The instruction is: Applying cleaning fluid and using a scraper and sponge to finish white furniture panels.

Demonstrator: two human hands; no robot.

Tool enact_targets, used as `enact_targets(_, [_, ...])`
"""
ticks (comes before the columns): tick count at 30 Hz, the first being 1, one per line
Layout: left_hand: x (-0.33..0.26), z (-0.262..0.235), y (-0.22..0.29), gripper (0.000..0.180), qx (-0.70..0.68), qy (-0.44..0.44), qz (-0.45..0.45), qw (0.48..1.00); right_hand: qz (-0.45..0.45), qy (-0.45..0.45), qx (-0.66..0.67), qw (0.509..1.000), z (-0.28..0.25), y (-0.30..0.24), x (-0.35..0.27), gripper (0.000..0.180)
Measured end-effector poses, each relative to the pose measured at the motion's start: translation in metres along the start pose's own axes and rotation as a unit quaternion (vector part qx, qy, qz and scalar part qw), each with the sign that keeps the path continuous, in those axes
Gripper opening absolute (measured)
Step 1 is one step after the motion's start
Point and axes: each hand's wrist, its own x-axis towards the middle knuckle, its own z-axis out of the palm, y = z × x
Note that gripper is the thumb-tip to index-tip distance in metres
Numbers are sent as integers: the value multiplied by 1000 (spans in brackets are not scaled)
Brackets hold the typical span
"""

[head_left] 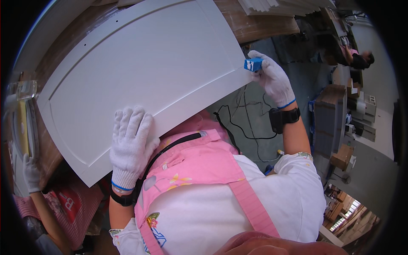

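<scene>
A large white panel (144, 63) with a recessed middle and a raised frame, like a cabinet door, lies in front of me. My left hand (131, 142), in a white knit glove, rests flat on its near edge with the fingers stretched out. My gloved right hand (274, 80) is at the panel's right corner, its fingers closed round a small blue block (253, 64). White patches mark the block's face. Whether the block touches the panel's edge I cannot tell.
Brown-covered worktop (259, 23) shows beyond the panel, with stacked white strips (276, 5) on it. Black cable (242, 131) trails on the floor to my right. At the left, another person's gloved hand (32, 172) is near a white frame-like piece. Stacked boards (329, 119) stand farther right.
</scene>
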Motion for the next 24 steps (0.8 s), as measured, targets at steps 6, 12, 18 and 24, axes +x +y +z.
enact_targets(6, [-1,-3,1,64,-1,-3,-4,1000,29,13,-141,989,-9,-8,11,37])
enact_targets(12, [-2,1,1,62,-1,0,-7,1000,18,69,-292,954,12,-18,11,34])
enact_targets(18, [-2,-1,2,62,2,0,-8,1000,13,67,-334,940,11,-18,16,33])
enact_targets(24, [0,-4,6,62,4,-5,-13,1000,6,51,-353,934,16,-16,16,35])
